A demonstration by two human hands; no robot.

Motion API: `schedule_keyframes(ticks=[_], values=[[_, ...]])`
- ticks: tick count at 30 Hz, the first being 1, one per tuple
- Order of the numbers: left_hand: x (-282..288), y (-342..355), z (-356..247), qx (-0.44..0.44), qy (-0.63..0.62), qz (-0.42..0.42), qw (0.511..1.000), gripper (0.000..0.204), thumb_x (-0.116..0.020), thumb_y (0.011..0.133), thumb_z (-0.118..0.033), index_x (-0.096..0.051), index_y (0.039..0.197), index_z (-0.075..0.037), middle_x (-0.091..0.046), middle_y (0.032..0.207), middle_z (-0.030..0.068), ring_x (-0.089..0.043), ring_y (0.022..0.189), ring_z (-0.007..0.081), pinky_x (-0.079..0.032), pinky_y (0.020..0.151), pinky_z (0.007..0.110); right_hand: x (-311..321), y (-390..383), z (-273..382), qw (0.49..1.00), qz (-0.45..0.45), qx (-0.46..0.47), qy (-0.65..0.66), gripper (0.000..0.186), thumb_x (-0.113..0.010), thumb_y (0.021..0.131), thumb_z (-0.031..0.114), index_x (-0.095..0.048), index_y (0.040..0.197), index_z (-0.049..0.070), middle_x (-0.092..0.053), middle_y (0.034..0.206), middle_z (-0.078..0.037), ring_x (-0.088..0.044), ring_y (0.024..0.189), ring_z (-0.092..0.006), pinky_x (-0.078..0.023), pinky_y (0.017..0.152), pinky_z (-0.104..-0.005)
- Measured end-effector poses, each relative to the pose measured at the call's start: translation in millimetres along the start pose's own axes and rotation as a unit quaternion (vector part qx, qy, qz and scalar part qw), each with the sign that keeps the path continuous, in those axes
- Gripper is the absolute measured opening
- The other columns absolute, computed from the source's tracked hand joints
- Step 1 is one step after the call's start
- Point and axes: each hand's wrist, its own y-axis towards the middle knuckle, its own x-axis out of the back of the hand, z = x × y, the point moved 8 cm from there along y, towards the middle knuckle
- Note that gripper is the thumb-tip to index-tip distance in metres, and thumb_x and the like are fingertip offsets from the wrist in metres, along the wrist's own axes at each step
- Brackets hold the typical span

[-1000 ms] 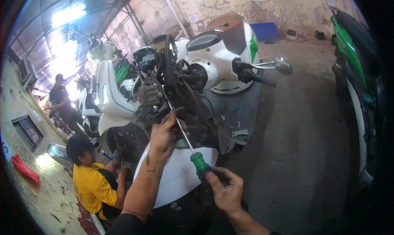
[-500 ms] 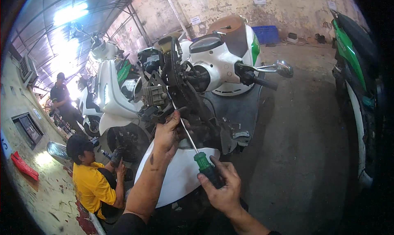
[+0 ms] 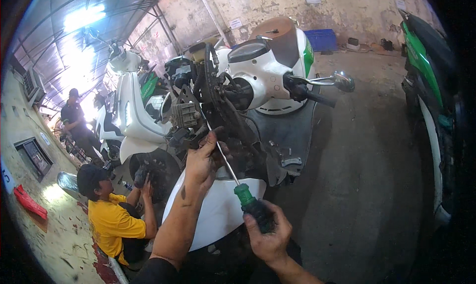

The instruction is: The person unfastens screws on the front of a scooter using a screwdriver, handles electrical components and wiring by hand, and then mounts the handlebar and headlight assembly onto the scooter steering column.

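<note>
My right hand (image 3: 272, 237) is wrapped round the green and black handle of a screwdriver (image 3: 246, 195). Its long metal shaft slants up and left into the stripped front of a white scooter (image 3: 267, 76). My left hand (image 3: 202, 165) is closed at a dark part (image 3: 197, 139) among the exposed workings, with the thumb against the screwdriver shaft. Most of its other fingers are hidden behind the shaft and in shadow. A finned metal block (image 3: 185, 115) sits just above that hand. The screwdriver's tip is lost among dark frame parts. Below my wrists lies the white front mudguard (image 3: 223, 209).
A person in a yellow shirt (image 3: 116, 224) crouches at lower left, holding a dark tool by a wheel. Another white scooter (image 3: 136, 100) stands behind them. A green and white scooter (image 3: 424, 71) is at far right. A mirror (image 3: 342, 82) sticks out on the right.
My right hand has shifted its grip, its fingers now closer round the screwdriver handle. My left hand stays in place. The crouching person's hands and tool have moved toward the wheel.
</note>
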Motion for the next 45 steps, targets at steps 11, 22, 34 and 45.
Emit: schedule_keyframes(ticks=[11, 22, 34, 45], values=[[8, 1, -2, -0.007, -0.006, -0.01, 1.0, 0.036, -0.062, 0.09, -0.031, -0.058, 0.114, -0.004, -0.062, 0.081, 0.0055, -0.061, 0.071, 0.0184, -0.054, 0.064, 0.034, 8, 3, 34, 0.978, -0.007, 0.143, -0.149, 0.041, -0.051, 0.096, 0.035, -0.061, 0.097, -0.005, -0.064, 0.082, -0.013, -0.061, 0.076, -0.0218, -0.048, 0.074, -0.0346], [5, 0, -1, -0.005, -0.004, -0.024, 1.0, 0.026, -0.062, 0.091, -0.028, -0.057, 0.109, -0.009, -0.061, 0.08, 0.0047, -0.06, 0.069, 0.0169, -0.052, 0.062, 0.031, 6, 1, 33, 0.974, -0.003, 0.147, -0.174, 0.034, -0.063, 0.089, 0.02, -0.052, 0.11, -0.006, -0.062, 0.087, -0.012, -0.063, 0.078, -0.0263, -0.051, 0.071, -0.0341], [3, 1, -6, -0.022, -0.019, 0.015, 0.999, 0.023, -0.063, 0.09, -0.025, -0.057, 0.106, -0.01, -0.063, 0.081, 0.0047, -0.062, 0.07, 0.0186, -0.053, 0.061, 0.033, -3, -5, -4, 0.998, -0.02, -0.058, 0.031, 0.042, -0.053, 0.094, 0.034, -0.061, 0.094, -0.007, -0.063, 0.078, -0.01, -0.059, 0.064, -0.0205, -0.049, 0.063, -0.03], [2, -1, -4, -0.028, -0.006, 0.0, 1.0, 0.021, -0.06, 0.092, -0.024, -0.054, 0.105, -0.009, -0.063, 0.087, 0.0077, -0.065, 0.076, 0.0213, -0.056, 0.065, 0.038, -6, -9, -40, 0.927, 0.025, -0.265, 0.266, 0.035, -0.052, 0.095, 0.028, -0.057, 0.101, -0.006, -0.061, 0.084, -0.014, -0.06, 0.074, -0.0274, -0.048, 0.067, -0.0359]])
